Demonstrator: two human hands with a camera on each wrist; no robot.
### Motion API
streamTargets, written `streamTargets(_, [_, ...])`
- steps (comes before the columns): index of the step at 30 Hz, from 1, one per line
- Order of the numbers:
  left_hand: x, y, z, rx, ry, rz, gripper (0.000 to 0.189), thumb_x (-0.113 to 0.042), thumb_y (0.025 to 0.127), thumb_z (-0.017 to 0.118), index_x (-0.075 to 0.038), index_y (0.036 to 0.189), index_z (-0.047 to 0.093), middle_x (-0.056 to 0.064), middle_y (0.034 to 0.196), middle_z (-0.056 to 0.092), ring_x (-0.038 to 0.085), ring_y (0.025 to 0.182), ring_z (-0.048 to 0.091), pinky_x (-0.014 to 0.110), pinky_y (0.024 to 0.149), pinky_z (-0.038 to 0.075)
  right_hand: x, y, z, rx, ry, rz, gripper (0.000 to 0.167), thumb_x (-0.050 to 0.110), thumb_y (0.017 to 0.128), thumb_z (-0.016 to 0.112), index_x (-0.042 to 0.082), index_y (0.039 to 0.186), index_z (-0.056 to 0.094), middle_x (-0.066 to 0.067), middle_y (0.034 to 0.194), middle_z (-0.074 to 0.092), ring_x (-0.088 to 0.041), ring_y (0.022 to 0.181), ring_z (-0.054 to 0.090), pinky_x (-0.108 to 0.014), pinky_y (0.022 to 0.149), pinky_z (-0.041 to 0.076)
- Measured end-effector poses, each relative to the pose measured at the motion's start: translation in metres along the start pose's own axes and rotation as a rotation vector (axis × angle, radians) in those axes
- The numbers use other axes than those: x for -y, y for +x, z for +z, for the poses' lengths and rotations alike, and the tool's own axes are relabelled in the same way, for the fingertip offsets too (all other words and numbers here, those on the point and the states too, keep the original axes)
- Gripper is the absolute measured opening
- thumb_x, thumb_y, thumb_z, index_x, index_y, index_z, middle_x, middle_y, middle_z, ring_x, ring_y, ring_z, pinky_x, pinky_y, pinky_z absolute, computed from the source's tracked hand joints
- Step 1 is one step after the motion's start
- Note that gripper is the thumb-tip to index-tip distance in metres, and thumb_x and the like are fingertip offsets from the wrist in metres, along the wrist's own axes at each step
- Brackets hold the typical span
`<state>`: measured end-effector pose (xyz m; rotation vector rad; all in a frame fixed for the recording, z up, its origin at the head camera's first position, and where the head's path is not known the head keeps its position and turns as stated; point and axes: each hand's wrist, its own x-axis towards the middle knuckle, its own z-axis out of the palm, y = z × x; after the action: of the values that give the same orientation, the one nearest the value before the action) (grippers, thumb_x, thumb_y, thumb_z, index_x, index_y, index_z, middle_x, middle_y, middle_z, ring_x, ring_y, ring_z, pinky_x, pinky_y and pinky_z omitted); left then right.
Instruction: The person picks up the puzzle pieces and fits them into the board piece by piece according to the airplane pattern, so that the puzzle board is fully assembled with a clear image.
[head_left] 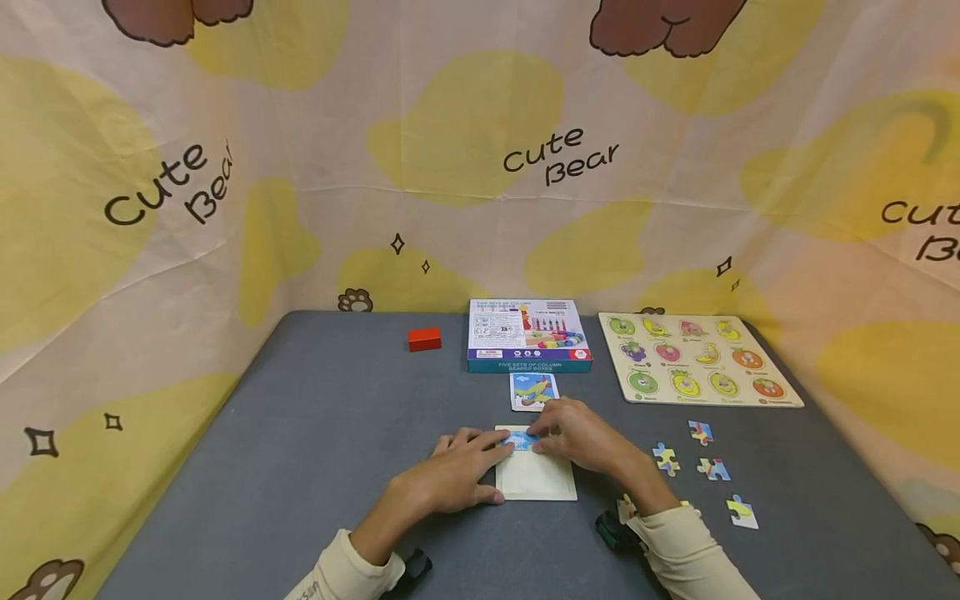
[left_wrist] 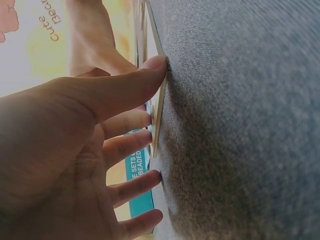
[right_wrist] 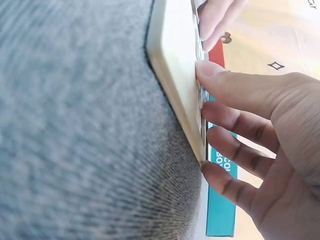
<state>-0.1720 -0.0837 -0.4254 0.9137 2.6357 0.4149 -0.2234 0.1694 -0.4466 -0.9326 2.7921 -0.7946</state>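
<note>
A pale, square puzzle board (head_left: 536, 479) lies on the grey table, with joined blue puzzle pieces (head_left: 519, 440) along its far left edge. My left hand (head_left: 450, 475) rests at the board's left side, fingers extended, the fingertips on the pieces and the thumb by the near left corner. From the right, my right hand (head_left: 577, 435) pinches a puzzle piece at the far edge between thumb and forefinger. Its other fingers reach the board's far edge in the right wrist view; the piece is mostly hidden. Just beyond stands a small picture card (head_left: 531, 387) showing a yellow airplane.
Several loose puzzle pieces (head_left: 712, 469) lie to the right, some partly hidden by the right forearm. Behind are a boxed toy set (head_left: 529, 333), a red block (head_left: 424, 338) and a fruit picture board (head_left: 701, 358). A printed cloth (head_left: 450, 167) hangs around the table.
</note>
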Motion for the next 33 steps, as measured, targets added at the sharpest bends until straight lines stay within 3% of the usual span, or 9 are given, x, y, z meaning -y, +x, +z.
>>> streamTargets(14, [-0.004, 0.006, 0.005, -0.032, 0.0, 0.027, 0.068, -0.042, 0.101, 0.072, -0.016, 0.16, 0.05, 0.001, 0.168, 0.041, 0.03, 0.15, 0.038, 0.058, 0.115, 0.034, 0.0, 0.002, 0.002, -0.032, 0.001, 0.028, 0.013, 0.015, 0.091, 0.084, 0.013, 0.104, 0.087, 0.006, 0.094, 0.073, -0.01, 0.087, 0.058, -0.029, 0.075, 0.045])
streamTargets(24, [-0.011, 0.011, 0.011, -0.066, 0.057, 0.077, 0.069, -0.04, 0.101, 0.072, -0.014, 0.16, 0.048, 0.0, 0.165, 0.045, 0.026, 0.146, 0.043, 0.053, 0.109, 0.038, 0.002, 0.003, 0.003, -0.023, 0.014, 0.044, 0.012, 0.015, 0.091, 0.084, 0.014, 0.103, 0.087, 0.006, 0.094, 0.074, -0.01, 0.087, 0.06, -0.029, 0.075, 0.046])
streamTargets(33, [-0.012, 0.01, 0.008, -0.056, 0.078, 0.074, 0.071, -0.04, 0.099, 0.075, -0.015, 0.16, 0.049, -0.002, 0.165, 0.045, 0.024, 0.146, 0.045, 0.052, 0.106, 0.04, -0.001, 0.002, -0.002, -0.001, 0.034, 0.03, 0.016, 0.016, 0.092, 0.084, 0.013, 0.107, 0.086, 0.007, 0.096, 0.074, -0.01, 0.088, 0.061, -0.03, 0.078, 0.048])
